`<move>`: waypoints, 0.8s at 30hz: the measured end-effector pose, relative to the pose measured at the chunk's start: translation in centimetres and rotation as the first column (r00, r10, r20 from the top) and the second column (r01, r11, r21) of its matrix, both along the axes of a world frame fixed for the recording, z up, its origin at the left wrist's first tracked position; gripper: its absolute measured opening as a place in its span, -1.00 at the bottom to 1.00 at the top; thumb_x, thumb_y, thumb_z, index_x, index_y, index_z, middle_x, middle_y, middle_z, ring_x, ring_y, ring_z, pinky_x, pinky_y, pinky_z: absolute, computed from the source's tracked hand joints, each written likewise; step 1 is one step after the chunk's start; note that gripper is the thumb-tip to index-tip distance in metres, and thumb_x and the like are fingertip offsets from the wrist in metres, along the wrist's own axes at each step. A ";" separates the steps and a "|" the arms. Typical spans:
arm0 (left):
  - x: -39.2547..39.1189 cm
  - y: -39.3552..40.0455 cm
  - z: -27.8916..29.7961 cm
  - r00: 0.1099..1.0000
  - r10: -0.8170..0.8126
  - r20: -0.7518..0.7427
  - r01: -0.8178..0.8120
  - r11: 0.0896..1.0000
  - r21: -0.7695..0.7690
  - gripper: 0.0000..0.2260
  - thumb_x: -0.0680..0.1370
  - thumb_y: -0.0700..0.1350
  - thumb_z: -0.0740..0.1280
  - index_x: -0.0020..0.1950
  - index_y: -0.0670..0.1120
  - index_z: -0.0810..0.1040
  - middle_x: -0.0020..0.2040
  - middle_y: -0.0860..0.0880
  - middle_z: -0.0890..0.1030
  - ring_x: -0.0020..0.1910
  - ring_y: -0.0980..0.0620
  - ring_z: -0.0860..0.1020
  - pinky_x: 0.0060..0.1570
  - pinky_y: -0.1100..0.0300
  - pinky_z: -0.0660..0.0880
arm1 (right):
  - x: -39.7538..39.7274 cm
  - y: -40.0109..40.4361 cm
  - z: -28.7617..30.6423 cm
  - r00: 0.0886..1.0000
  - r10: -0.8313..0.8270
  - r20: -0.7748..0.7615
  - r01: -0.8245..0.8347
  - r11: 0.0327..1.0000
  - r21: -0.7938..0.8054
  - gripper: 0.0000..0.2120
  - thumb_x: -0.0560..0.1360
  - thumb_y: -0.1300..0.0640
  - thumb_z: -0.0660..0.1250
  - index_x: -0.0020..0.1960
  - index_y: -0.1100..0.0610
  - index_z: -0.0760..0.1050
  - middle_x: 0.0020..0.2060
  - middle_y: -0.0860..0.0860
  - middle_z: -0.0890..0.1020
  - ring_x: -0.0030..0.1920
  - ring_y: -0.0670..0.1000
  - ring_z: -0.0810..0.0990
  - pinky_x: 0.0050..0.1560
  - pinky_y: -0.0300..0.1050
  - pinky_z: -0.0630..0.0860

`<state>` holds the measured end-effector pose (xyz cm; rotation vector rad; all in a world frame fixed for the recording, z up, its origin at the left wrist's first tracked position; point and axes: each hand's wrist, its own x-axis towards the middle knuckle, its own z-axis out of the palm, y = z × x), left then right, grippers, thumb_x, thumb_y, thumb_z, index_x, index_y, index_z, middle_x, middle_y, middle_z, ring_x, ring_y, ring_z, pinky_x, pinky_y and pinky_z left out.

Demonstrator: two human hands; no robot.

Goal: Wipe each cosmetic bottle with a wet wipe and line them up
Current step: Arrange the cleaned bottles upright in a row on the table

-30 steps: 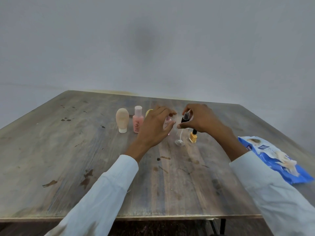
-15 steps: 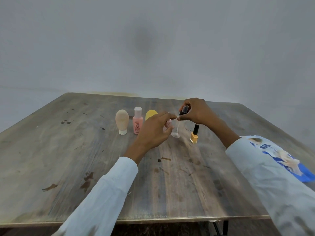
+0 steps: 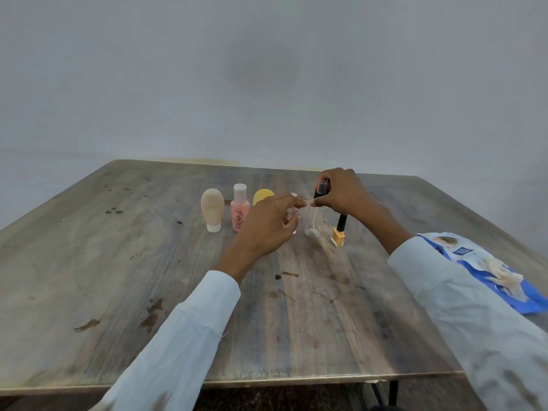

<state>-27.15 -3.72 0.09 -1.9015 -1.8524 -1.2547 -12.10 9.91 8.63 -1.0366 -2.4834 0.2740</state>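
Observation:
A row of cosmetics stands on the wooden table [image 3: 118, 277]: a beige tube [image 3: 212, 209], a pink bottle [image 3: 239, 210], a yellow item [image 3: 263, 196] half hidden by my left hand, and a small pink bottle [image 3: 292, 215]. My left hand [image 3: 267, 229] hangs just in front of that small bottle with loosely extended fingers; contact is unclear. My right hand [image 3: 344, 194] grips the dark spray top of a clear bottle [image 3: 312, 231], whose base meets the table, slightly tilted. A yellow nail polish [image 3: 339, 232] with a black cap stands just right of it.
A blue wet wipe pack [image 3: 489, 271] lies at the table's right edge, partly under my right sleeve. The table's front edge runs close to my elbows. A plain grey wall stands behind the table.
My left hand's fingers have loosened from their curl around the small pink bottle. My right hand has carried the clear bottle slightly away from me, between the small pink bottle and the nail polish.

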 end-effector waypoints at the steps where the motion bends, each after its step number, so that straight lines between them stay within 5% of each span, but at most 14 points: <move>1: 0.0 0.0 0.0 1.000 0.000 0.000 0.000 1.000 -0.004 -0.75 0.63 -0.06 0.43 0.31 0.05 0.68 0.28 0.11 0.68 -0.14 0.15 0.64 0.01 0.13 0.65 | 0.0 0.0 -0.1 1.000 0.003 -0.002 -0.003 1.000 0.001 -0.62 0.39 0.03 0.70 0.08 0.17 0.66 0.00 0.05 0.69 0.03 0.09 0.63 0.03 0.00 0.58; 6: 0.0 0.0 0.0 1.000 0.012 -0.004 -0.012 1.000 -0.016 -0.75 0.63 -0.06 0.44 0.30 0.05 0.68 0.25 0.12 0.69 -0.16 0.15 0.65 -0.02 0.13 0.66 | 0.4 -0.2 -0.2 0.999 0.036 -0.001 -0.036 0.999 -0.004 -0.56 0.39 -0.03 0.69 0.13 0.14 0.63 0.03 0.04 0.67 0.07 0.09 0.63 0.04 -0.03 0.57; 11: -0.1 0.1 0.0 1.000 0.011 -0.004 -0.011 1.000 -0.018 -0.76 0.63 -0.05 0.45 0.30 0.05 0.69 0.29 0.10 0.69 -0.18 0.17 0.65 -0.03 0.21 0.63 | 1.9 0.0 0.7 0.999 0.041 -0.029 -0.042 0.998 -0.046 -0.48 0.36 -0.10 0.70 0.17 0.13 0.61 -0.01 0.02 0.71 -0.01 0.04 0.67 -0.17 -0.21 0.48; 17: -0.1 0.1 -0.1 1.000 0.003 -0.012 -0.003 1.000 -0.018 -0.77 0.63 -0.06 0.44 0.28 0.05 0.68 0.25 0.12 0.69 -0.17 0.18 0.62 -0.03 0.17 0.62 | 4.5 0.9 0.7 0.996 -0.013 0.087 0.017 0.999 -0.042 -0.53 0.45 -0.21 0.60 0.19 0.06 0.62 0.02 -0.01 0.68 0.06 0.03 0.63 0.01 -0.07 0.48; 24: -0.2 0.1 -0.1 1.000 0.012 -0.002 -0.012 1.000 -0.015 -0.76 0.64 -0.08 0.43 0.30 0.04 0.69 0.14 0.16 0.71 -0.17 0.17 0.61 -0.06 0.10 0.66 | 5.4 1.2 -0.8 0.951 0.035 0.307 -0.007 0.996 -0.092 -0.75 0.51 0.15 0.61 0.15 0.01 0.69 0.00 -0.01 0.72 -0.08 -0.05 0.66 0.10 0.03 0.66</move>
